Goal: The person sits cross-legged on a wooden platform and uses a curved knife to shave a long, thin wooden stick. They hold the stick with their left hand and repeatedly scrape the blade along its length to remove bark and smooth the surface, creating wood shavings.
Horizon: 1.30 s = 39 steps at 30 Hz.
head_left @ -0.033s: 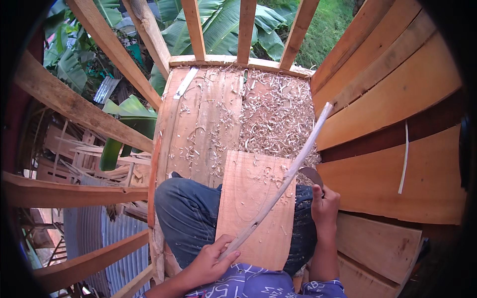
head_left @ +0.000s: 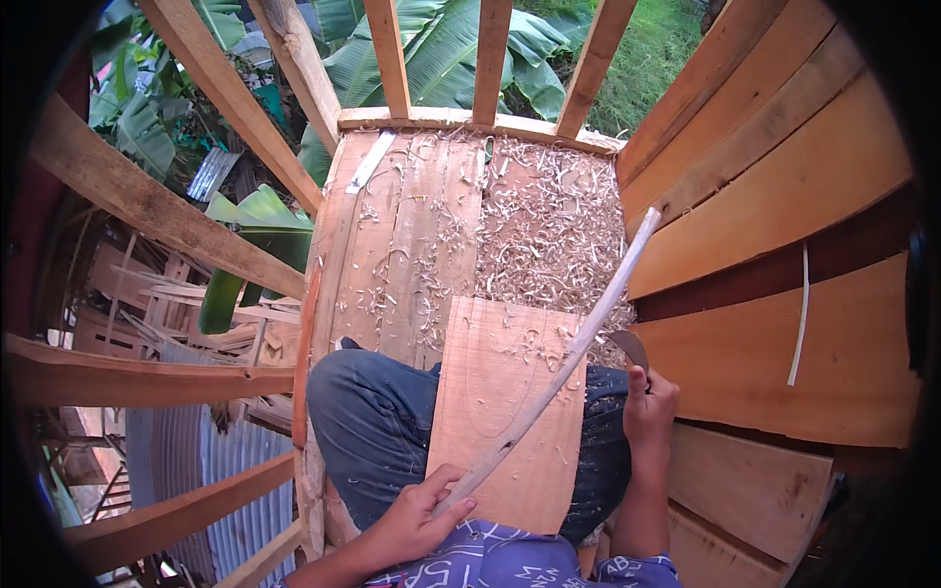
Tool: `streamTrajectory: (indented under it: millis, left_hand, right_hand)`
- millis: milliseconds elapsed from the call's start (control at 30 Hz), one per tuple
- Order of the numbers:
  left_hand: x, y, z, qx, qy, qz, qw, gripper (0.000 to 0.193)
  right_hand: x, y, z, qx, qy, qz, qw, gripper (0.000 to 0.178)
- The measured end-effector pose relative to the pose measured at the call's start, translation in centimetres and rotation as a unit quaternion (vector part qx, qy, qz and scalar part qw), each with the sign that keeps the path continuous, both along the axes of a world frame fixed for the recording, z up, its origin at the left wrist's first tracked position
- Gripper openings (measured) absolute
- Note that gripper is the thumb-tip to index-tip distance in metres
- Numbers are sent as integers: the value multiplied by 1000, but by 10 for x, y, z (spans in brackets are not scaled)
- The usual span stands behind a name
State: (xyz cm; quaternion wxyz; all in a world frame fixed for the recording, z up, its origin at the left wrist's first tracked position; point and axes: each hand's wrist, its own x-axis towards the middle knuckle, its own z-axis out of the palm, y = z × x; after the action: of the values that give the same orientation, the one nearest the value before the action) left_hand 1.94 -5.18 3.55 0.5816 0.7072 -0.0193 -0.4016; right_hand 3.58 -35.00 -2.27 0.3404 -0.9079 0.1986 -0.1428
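Note:
My left hand point(head_left: 424, 514) is closed around the near end of a long, slightly crooked wooden stick point(head_left: 549, 390). The stick slants up and to the right, across a flat wooden board point(head_left: 505, 431) that lies over my lap. My right hand point(head_left: 649, 407) grips a knife with a dark curved blade point(head_left: 630, 347); its handle is hidden in the fist. The blade is just right of the stick, apart from it. A few curled shavings lie on the board.
Many wood shavings point(head_left: 554, 225) cover the plank floor point(head_left: 412, 255) ahead, thickest at the right. Upright wooden slats point(head_left: 387, 59) fence the front and left. Wide boards point(head_left: 774, 353) wall the right side, with a thin pale strip point(head_left: 801, 314) against them. Banana leaves point(head_left: 431, 64) grow beyond.
My right hand and the knife have shifted slightly to the right, away from the stick. The stick's far end sits a little further right; my left hand keeps its hold.

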Motion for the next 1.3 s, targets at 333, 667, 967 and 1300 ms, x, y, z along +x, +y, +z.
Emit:
streamTrajectory:
  millis: [333, 667, 967, 1300]
  left_hand:
    - [23, -20, -2, -55, -56, -15, 997, 23]
    - [22, -27, -4, -100, 121, -81, 984, 17]
    - [19, -26, -5, -40, -2, -39, 998, 13]
    - [16, -48, 8, 49, -125, -46, 990, 17]
  right_hand:
    - [-24, 68, 2, 416, -36, 150, 896, 46]
    - [-17, 81, 30, 641, -34, 80, 763, 17]
    - [-24, 63, 6, 217, -18, 145, 965, 30]
    - [-22, 66, 14, -59, -21, 144, 988, 30]
